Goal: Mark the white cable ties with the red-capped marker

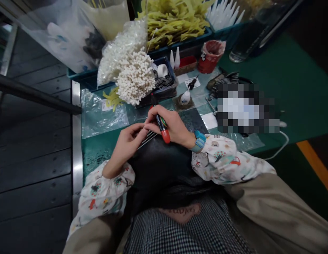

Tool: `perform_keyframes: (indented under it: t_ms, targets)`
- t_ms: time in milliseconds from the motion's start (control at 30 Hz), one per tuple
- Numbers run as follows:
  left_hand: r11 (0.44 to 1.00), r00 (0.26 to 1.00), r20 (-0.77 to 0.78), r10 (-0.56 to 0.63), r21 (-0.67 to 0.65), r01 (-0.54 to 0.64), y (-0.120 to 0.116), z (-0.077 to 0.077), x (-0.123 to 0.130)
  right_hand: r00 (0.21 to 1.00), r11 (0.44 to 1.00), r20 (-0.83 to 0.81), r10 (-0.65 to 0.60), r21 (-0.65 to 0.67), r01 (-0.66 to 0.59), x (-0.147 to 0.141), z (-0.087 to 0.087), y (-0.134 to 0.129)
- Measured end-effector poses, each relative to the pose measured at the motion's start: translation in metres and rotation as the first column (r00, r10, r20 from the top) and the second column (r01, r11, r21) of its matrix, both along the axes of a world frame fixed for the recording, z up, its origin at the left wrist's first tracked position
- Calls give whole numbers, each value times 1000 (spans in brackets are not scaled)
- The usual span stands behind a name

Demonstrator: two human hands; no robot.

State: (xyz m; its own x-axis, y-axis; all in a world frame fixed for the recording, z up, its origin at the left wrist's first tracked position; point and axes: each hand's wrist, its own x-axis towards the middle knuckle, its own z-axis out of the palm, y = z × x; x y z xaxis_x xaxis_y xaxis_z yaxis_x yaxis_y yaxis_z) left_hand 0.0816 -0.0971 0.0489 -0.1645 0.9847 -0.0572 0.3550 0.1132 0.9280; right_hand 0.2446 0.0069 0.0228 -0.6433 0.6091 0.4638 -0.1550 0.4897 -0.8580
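My right hand (176, 128) is closed around a black marker pen (161, 124) with a red end, which leans across the fingers. Thumb and forefinger of that hand meet the fingertips of my left hand (130, 140). The left fingers are pinched together, and whatever lies between them is too small or hidden to make out. A few thin white sticks (148, 139) lie just below the fingertips, partly covered by the right hand. Beyond the hands stands a thick bundle of white-tipped sticks (136, 78). Right of it, a small white bottle with a pointed tip (185, 98) rests on a brown base.
Yellow strips (174, 24) fill a bin at the back, beside white pointed nozzles (224, 14). A red cup (210, 58) and a dark tray (165, 83) stand nearer. Clear plastic bags (102, 118) lie left on the green table (291, 84). A white cable (281, 146) runs at right.
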Motion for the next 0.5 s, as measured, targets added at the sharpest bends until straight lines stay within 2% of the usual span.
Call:
perform_keyframes:
  t_ms: [133,333,500]
  targets:
    - [987,990,44,133,84,-137,1,1,-1,998,998,-20,-54,-25,53,1,1,0]
    - [992,992,54,118,27,-120,1,0,-1,998,998,-22,-63,1,63,2,1,-1]
    - [987,988,-34,149,68,-147,2,-1,-1,993,992,-52,-105,65,108,0,2,-2]
